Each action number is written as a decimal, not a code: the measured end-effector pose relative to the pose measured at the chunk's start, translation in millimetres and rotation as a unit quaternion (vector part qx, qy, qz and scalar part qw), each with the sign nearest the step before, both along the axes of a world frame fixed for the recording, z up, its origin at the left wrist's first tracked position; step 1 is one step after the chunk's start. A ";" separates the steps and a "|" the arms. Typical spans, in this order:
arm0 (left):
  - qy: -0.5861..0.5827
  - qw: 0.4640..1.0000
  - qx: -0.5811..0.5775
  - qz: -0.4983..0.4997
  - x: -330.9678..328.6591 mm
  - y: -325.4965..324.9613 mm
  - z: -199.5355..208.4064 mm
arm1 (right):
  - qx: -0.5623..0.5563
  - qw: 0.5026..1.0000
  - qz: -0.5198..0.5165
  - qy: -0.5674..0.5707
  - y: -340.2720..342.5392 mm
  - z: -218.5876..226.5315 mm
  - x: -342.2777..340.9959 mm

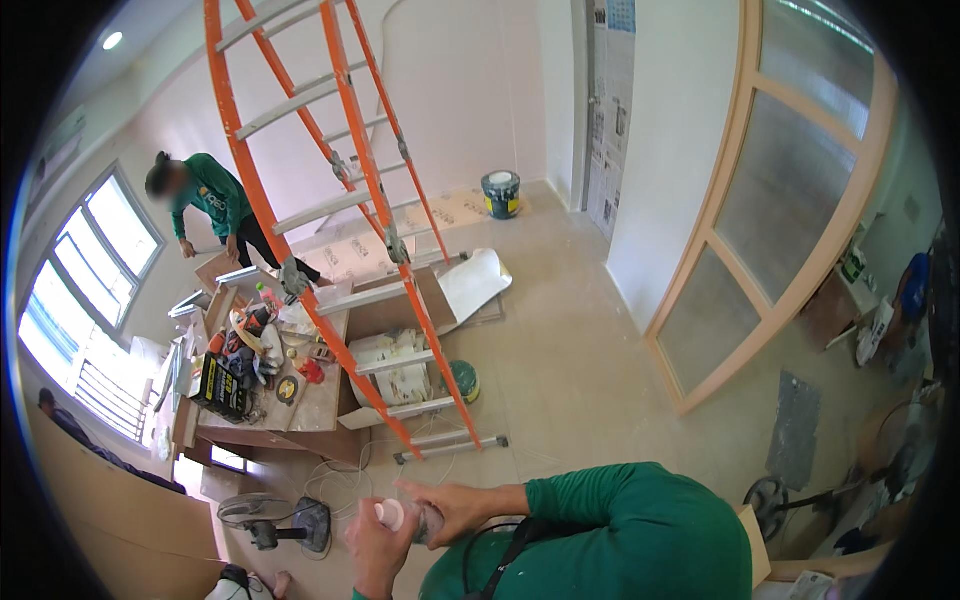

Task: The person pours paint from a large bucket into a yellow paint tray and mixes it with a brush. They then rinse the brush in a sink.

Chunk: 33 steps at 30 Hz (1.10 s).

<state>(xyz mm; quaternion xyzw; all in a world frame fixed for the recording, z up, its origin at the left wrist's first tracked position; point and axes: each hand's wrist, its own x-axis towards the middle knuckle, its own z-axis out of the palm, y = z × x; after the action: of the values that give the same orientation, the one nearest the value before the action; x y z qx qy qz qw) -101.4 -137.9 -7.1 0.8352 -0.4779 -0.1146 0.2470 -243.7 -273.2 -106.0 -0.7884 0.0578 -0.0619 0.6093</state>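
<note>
Low in the middle of the head view, my two hands meet in front of my green-sleeved body. They are closed around a small bottle-like container [429, 522]. Its body looks greyish and see-through, and a pale round cap-like end [390, 514] points to the left. My left hand [374, 548] is wrapped about the capped end. My right hand [456, 512] grips the body, its fingers reaching toward the cap. Fingers cover much of the container, and its contents cannot be made out. A dark strap [515, 550] crosses my front.
An orange stepladder [345, 210] stands ahead, left of centre. Beyond a cluttered workbench [330, 415], a person in green [218, 195] leans over a board. A floor fan [265, 520] and loose cables lie nearer. Buckets [502, 208] and a wood-framed glass door [770, 220] are farther off.
</note>
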 end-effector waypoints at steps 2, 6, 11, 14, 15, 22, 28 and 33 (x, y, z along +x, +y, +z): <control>-0.052 0.997 -0.036 -0.042 9.5 34.5 -11.0 | -0.016 0.999 0.041 -0.003 1.7 13.3 7.4; -0.093 0.972 -0.121 -0.177 32.8 60.0 -5.1 | -0.063 0.996 0.032 -0.061 28.1 26.7 9.7; -0.001 0.987 -0.155 -0.038 37.8 114.0 -3.2 | -0.076 0.995 0.021 -0.056 84.8 9.8 44.3; 0.044 0.972 -0.216 0.077 31.2 166.4 -11.1 | -0.073 0.996 0.045 -0.037 133.3 29.6 60.8; 0.048 0.975 -0.201 0.085 35.5 186.6 -16.1 | -0.074 0.993 0.073 -0.047 147.1 32.1 66.2; 0.020 0.958 -0.269 0.100 52.6 314.4 -2.8 | -0.118 0.972 0.195 -0.060 245.7 44.5 115.7; -0.004 0.941 -0.242 0.237 64.2 413.4 2.1 | -0.199 0.945 0.251 -0.062 306.4 39.0 160.0; -0.069 0.900 -0.208 0.378 61.3 510.9 32.8 | -0.221 0.944 0.238 0.063 262.5 15.6 180.4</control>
<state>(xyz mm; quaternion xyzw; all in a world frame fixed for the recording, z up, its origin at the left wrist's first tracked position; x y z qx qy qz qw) -40.1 372.9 25.7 0.8886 -0.1549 0.1470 0.4060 -63.3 -10.7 -90.4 -0.8964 -0.1082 0.1231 0.4118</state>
